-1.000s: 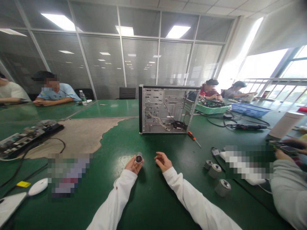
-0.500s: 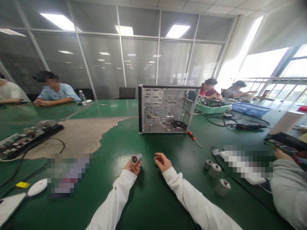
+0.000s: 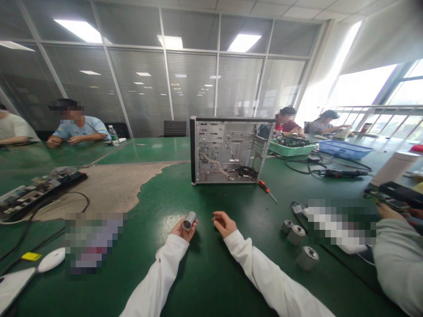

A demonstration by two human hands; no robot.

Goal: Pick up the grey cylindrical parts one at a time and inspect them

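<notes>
A grey metal cylinder (image 3: 189,220) with an open, dark end is held in my left hand (image 3: 182,230), tilted above the green table (image 3: 205,281). My right hand (image 3: 224,223) is a short way to its right, fingers bent and apart, holding nothing. Beyond both hands stands an open computer case (image 3: 231,150) with loose cables and a black fan inside. An orange-handled screwdriver (image 3: 267,190) lies by the case's lower right corner. To the right of my right hand, three metal cylinders (image 3: 307,258) stand on the table.
Bare brown patch (image 3: 112,185) at left, with a circuit assembly (image 3: 39,189) and cables. Green basket (image 3: 292,149) and blue basket (image 3: 345,149) stand at back right. A co-worker's grey sleeve (image 3: 398,259) reaches in at right, beside a white power strip (image 3: 340,235). Other people sit across the table.
The cylinder in my left hand has turned, so its open end points more downward. My right hand has barely moved. At the far left, a seated person's hands have moved apart.
</notes>
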